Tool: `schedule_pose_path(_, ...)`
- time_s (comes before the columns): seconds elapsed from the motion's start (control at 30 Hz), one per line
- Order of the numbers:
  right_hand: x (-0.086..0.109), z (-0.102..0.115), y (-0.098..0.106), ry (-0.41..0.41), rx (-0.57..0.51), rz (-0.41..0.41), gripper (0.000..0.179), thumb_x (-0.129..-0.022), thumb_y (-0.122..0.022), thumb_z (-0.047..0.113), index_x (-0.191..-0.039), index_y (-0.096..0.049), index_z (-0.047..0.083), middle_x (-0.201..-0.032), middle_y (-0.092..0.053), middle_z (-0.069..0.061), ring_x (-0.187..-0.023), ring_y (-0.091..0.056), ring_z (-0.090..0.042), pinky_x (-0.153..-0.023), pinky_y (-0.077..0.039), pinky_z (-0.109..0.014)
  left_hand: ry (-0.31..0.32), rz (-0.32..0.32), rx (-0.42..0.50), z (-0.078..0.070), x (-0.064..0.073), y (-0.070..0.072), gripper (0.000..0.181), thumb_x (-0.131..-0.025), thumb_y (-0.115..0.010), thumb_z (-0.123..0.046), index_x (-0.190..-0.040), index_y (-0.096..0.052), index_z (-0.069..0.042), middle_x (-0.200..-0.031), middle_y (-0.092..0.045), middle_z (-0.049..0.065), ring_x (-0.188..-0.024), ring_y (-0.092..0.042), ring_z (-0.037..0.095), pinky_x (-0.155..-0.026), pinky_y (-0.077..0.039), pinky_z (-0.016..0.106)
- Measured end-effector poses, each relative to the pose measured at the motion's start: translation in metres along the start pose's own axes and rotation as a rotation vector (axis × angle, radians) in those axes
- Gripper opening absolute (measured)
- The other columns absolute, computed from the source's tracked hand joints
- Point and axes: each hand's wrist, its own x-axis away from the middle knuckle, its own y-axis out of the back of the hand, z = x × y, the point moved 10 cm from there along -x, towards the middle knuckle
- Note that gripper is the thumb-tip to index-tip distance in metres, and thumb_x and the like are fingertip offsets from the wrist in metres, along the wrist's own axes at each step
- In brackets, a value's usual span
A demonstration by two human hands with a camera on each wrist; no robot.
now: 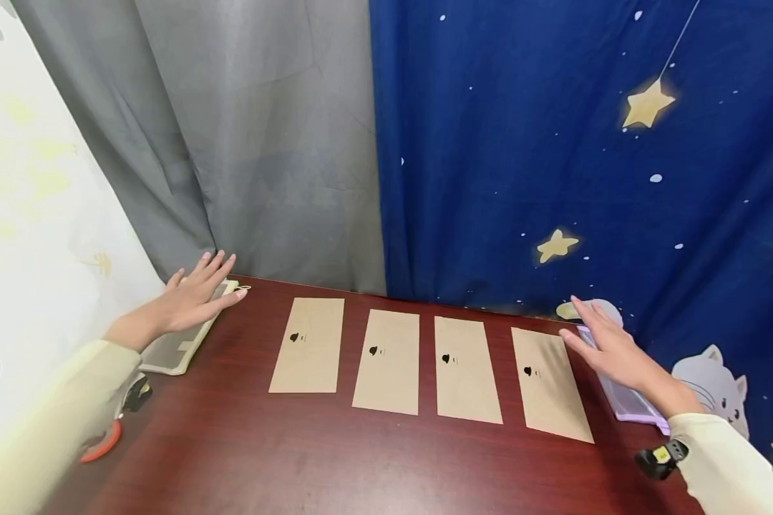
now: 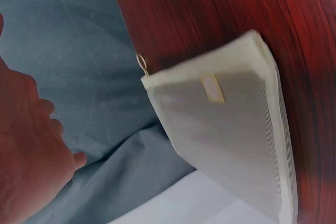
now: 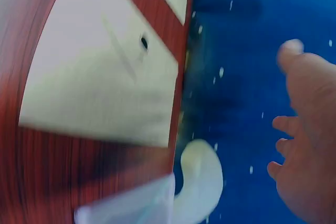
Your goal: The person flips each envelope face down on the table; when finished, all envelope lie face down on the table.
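Both hands are raised over the table with nothing in them. My left hand (image 1: 190, 297), its fingers spread, is above a cream-edged mesh zip pouch (image 2: 210, 124) at the table's left side. On the right, my right hand (image 1: 612, 350) has its fingers extended over a purple-edged pouch (image 1: 625, 393), which it partly hides in the head view. Four tan paper sheets, each printed with a small black hat, lie in a row; the leftmost sheet (image 1: 309, 350) is nearest the left hand. The rightmost sheet (image 3: 105, 77) lies beside the right hand, partly in shadow.
The dark red wooden table (image 1: 264, 450) meets a grey curtain (image 1: 283, 143) and a blue starry curtain (image 1: 489, 179) at its back edge. An orange-red curved object (image 1: 103, 443) shows beneath the left sleeve. A white patterned cloth (image 1: 39, 179) hangs at left.
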Motion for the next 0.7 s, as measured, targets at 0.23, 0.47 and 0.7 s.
schedule_pose_path(0.23, -0.019, 0.035, -0.026, 0.034, -0.059, 0.023, 0.071, -0.101, -0.061, 0.037, -0.156, -0.033, 0.002, -0.161, -0.029, -0.03, -0.15, -0.021, -0.05, -0.116, -0.025, -0.071, 0.0, 0.045, 0.155, -0.012, -0.002, -0.009, 0.082, -0.104, -0.029, -0.063, -0.162, 0.008, -0.02, -0.17, 0.012, 0.012, -0.156, 0.014, 0.036, -0.117, 0.0, 0.074)
schedule_pose_path(0.47, -0.04, 0.063, -0.052, -0.012, -0.175, 0.046, 0.067, -0.102, -0.056, 0.043, -0.156, -0.037, 0.008, -0.161, -0.036, -0.022, -0.144, -0.039, -0.047, -0.115, -0.034, -0.064, -0.011, 0.1, 0.401, -0.025, -0.009, -0.016, 0.078, -0.105, -0.027, -0.062, -0.162, 0.011, -0.025, -0.17, 0.018, 0.005, -0.156, 0.019, 0.034, -0.121, -0.001, 0.069)
schedule_pose_path(0.7, -0.063, 0.102, -0.081, 0.029, -0.319, 0.055, 0.06, -0.104, -0.057, 0.028, -0.155, -0.037, 0.003, -0.158, -0.039, -0.023, -0.138, -0.049, -0.042, -0.112, -0.044, -0.055, -0.015, 0.132, 0.561, -0.035, -0.02, -0.031, 0.078, -0.105, -0.021, -0.064, -0.162, 0.012, -0.023, -0.169, 0.019, 0.006, -0.155, 0.021, 0.033, -0.122, 0.004, 0.068)
